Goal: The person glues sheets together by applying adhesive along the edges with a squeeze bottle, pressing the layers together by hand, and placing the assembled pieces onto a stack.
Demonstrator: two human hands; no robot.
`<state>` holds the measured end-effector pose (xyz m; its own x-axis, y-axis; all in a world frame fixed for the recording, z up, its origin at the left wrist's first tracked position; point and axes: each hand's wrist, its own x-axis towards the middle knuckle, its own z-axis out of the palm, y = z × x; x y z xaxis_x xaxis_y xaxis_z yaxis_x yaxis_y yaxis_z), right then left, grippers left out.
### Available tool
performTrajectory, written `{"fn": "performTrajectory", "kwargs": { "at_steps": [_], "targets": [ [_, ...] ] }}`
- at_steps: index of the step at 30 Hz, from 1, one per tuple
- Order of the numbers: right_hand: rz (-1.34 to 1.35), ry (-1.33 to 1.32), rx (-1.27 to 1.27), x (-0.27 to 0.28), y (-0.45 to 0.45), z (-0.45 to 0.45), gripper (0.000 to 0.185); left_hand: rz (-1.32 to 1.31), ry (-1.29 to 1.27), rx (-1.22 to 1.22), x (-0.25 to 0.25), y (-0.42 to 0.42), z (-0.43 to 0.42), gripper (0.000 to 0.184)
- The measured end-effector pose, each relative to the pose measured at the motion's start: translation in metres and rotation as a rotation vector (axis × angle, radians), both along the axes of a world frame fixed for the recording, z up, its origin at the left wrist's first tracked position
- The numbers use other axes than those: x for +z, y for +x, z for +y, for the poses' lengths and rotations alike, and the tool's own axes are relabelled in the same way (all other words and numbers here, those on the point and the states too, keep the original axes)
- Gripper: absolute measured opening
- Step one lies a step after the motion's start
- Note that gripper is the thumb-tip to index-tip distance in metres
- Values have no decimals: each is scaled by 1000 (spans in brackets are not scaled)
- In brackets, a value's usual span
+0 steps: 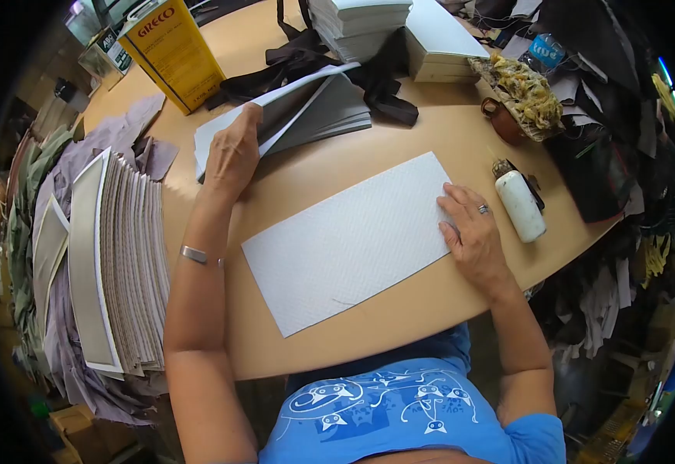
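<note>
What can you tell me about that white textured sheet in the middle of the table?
The white sheet is a plain, long rectangle with straight edges and a fine pattern across its face. It looks like thin board or stiff paper, but I can't tell which. A faint curved mark shows near its edge closest to the person. It lies flat and slanted on the tan table, its left end nearer the person. The right hand rests fingers on its right end.

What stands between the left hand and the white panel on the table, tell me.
Nothing visible: bare tabletop lies between the left hand, which holds the grey sheets, and the white panel, where the right hand rests.
</note>
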<state>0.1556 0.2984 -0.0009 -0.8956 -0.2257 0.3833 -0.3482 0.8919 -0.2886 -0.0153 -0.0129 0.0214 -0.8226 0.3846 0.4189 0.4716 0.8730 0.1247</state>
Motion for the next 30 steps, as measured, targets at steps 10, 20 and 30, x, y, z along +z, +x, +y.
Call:
{"fn": "performTrajectory", "kwargs": {
  "at_steps": [10, 20, 30],
  "targets": [
    [17, 73, 8, 4, -1, -3, 34, 255, -90, 22, -16, -3, 4, 48],
    [246, 188, 404, 15, -129, -102, 31, 288, -89, -106, -28, -4, 7, 43],
    [179, -18, 161, -22, -159, -100, 50, 161, 692, 103, 19, -17, -45, 50]
  ]
}}
